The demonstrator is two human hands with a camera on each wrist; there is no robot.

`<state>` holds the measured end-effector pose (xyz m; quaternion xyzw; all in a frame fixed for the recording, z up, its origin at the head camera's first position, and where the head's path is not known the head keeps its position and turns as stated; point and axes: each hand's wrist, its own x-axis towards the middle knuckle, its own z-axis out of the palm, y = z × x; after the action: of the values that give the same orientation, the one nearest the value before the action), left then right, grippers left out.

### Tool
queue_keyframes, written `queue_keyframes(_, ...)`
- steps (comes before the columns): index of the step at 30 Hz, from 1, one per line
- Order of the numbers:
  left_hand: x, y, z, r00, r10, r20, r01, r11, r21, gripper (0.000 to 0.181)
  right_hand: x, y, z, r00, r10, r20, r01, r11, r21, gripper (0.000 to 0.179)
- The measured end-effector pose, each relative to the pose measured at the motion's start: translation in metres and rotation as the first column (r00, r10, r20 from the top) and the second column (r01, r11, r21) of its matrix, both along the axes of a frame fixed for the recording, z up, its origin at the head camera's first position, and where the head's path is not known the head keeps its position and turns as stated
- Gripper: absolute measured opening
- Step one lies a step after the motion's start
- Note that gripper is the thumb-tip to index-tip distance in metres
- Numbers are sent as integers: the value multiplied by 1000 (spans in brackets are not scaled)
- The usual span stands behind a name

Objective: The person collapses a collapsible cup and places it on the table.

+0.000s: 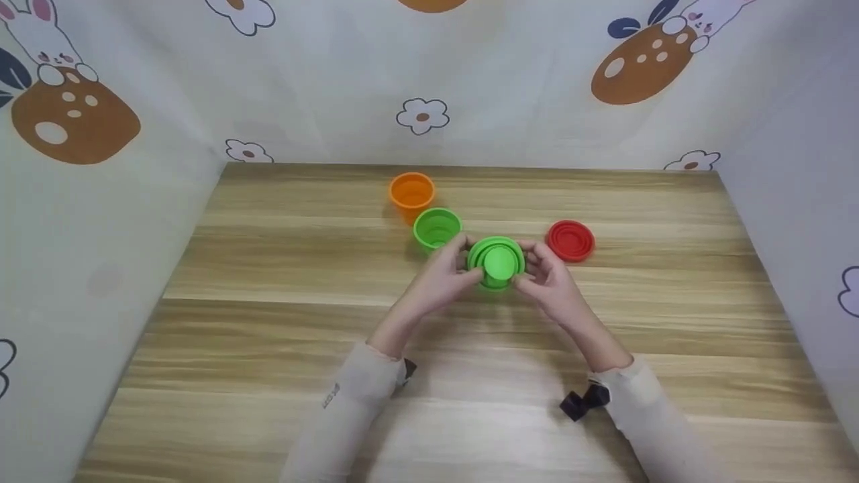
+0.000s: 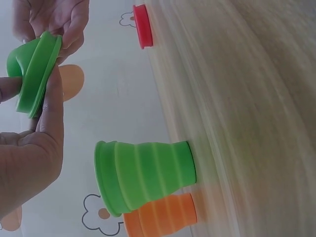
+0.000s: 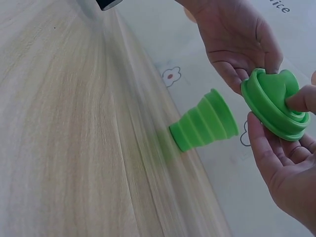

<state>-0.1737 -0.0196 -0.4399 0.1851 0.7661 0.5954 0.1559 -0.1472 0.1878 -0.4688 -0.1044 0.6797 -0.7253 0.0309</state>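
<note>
Both hands hold a partly folded green collapsible cup above the table, its base bulging out toward the person. My left hand grips its left side, thumb on the folds and fingers behind the rim. On the other side my right hand pinches it the same way. In the right wrist view, a thumb presses into the soft wall of the held cup. Just beyond the left hand stands another green cup, extended and upright. An orange cup, also extended, is close behind it.
A red collapsible cup, folded flat, lies on the wooden table to the right of the hands. A patterned cloth with rabbits and flowers borders the table at the back and sides.
</note>
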Motion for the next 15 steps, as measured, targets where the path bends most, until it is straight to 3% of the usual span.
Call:
queue_keyframes(9, 1, -1, -2, 997, -78, -4, 78, 995, 64, 51, 0, -2, 1, 1000, -27, -6, 27, 999, 18, 44)
queue_keyframes(15, 1, -1, -3, 999, -37, -26, 37, 999, 28, 52, 2, -4, 0, 1000, -12, -7, 12, 1000, 23, 45)
